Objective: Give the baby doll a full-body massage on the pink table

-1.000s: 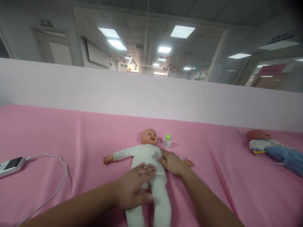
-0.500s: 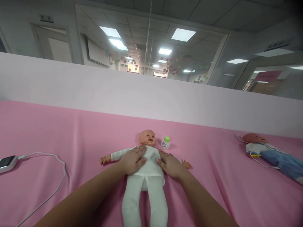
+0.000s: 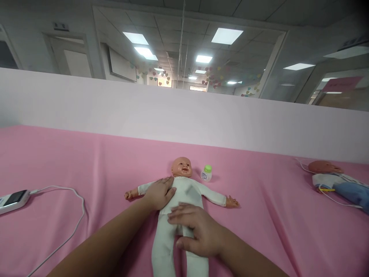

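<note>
A baby doll (image 3: pixel 188 194) in white clothes lies on its back, head away from me and arms spread. My left hand (image 3: pixel 160 193) rests flat on the left side of its chest, near the shoulder, fingers stretched out. Over the doll's hips and upper legs is my right hand (image 3: pixel 198 229), its fingers spread and thumb apart, holding nothing. Whether it touches the cloth I cannot tell. Beside the doll's head, on the right, stands a small clear bottle with a green cap (image 3: pixel 206 174).
A pink sheet (image 3: pixel 115 165) covers the surface. At the left lies a white handheld device (image 3: pixel 14 201) with a cable (image 3: pixel 82 207). A second doll in blue and white (image 3: pixel 346 188) lies far right with thin tubing. Behind runs a white ledge (image 3: pixel 173 115) below glass.
My right hand has left the right side of the doll's chest and moved down and inward over its hips. My left hand stays on the chest. The view has shifted slightly.
</note>
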Motion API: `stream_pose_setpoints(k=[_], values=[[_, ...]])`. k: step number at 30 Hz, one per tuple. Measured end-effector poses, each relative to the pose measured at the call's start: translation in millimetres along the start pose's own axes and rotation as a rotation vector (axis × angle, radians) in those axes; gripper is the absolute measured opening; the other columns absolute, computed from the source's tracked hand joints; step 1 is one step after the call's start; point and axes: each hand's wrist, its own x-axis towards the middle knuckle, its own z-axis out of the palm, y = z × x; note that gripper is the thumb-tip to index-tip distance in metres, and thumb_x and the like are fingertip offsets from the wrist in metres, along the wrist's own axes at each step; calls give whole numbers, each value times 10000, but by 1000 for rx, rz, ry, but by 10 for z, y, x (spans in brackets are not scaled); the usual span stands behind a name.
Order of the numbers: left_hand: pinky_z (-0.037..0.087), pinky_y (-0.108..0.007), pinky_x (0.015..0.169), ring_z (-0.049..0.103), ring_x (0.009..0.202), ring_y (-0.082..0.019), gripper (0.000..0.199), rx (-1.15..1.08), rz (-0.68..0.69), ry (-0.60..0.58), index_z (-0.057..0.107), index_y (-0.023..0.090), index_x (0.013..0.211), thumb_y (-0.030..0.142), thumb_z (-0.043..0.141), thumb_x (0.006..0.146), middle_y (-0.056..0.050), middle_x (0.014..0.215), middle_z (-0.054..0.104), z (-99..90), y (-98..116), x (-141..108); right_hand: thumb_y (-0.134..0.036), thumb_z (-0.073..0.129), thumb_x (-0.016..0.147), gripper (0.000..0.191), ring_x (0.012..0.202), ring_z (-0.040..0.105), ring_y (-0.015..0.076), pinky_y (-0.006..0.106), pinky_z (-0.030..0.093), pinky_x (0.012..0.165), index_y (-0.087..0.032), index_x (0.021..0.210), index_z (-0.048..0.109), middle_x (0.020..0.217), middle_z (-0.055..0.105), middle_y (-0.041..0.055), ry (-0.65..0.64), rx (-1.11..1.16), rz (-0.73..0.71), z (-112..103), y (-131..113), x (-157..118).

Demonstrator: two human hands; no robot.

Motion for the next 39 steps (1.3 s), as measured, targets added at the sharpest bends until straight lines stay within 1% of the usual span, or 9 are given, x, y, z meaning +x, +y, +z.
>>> stream_pose_setpoints(k=[4,7,10,14,23,27,30,33,39], values=[[374,-473,1231,498,1470,-313,644,-13,8,14,487,84,1554,473,327,1065,-184,1577,525,-7,15,6,-688,544,992,773,1583,302,327,589,75,1315,-248,1616,426,1673,385,117,-111,-218,265,-137,220,41],[365,-476,1237,499,1470,-318,657,-31,5,20,487,90,1555,498,335,1063,-186,1577,525,-2,26,14,-679,398,1048,757,1631,145,285,539,43,1324,-263,1671,287,1740,213,66,-112,-332,415,-238,428,69],[346,-466,1248,488,1479,-315,682,-37,-5,17,486,99,1560,536,312,1068,-175,1585,520,17,28,16,-672,354,1056,797,1625,175,285,508,107,1318,-190,1682,249,1742,212,107,-35,-411,598,-320,643,50],[330,-457,1258,469,1494,-306,695,-59,-20,23,472,119,1576,560,310,1065,-148,1603,503,45,22,-2,-666,285,1064,798,1582,302,312,522,148,1299,-123,1647,334,1675,380,167,31,-474,814,-405,849,-43],[355,-490,1248,465,1494,-325,692,-127,-116,62,456,126,1588,548,381,1045,-138,1612,491,-137,164,-97,-621,299,1071,629,1382,562,327,490,347,1178,-220,1478,563,1509,608,122,85,-432,764,-488,745,-100],[342,-483,1263,436,1515,-313,657,-171,121,-15,412,170,1621,501,409,1054,-110,1657,430,-298,494,-355,-588,332,1068,540,1258,635,315,445,417,1086,-241,1339,644,1385,693,102,95,-417,749,-523,705,-98],[307,-508,1282,405,1532,-325,707,-208,316,-164,372,209,1645,542,488,1032,-108,1657,431,-406,806,-614,-578,339,1065,522,1208,652,318,439,434,1048,-232,1291,659,1312,725,107,99,-424,748,-533,695,-101],[257,-527,1301,360,1549,-362,771,-219,316,-266,350,193,1656,563,540,1007,-130,1667,401,-472,1006,-755,-565,344,1067,521,1246,636,319,442,414,1077,-228,1322,649,1351,707,114,94,-426,736,-527,683,-102],[184,-570,1305,265,1580,-376,793,-212,360,-363,342,166,1655,621,477,1020,-148,1699,287,-442,866,-441,-517,365,1069,529,1318,605,319,438,396,1118,-202,1415,611,1422,668,141,90,-443,748,-493,680,-91]])
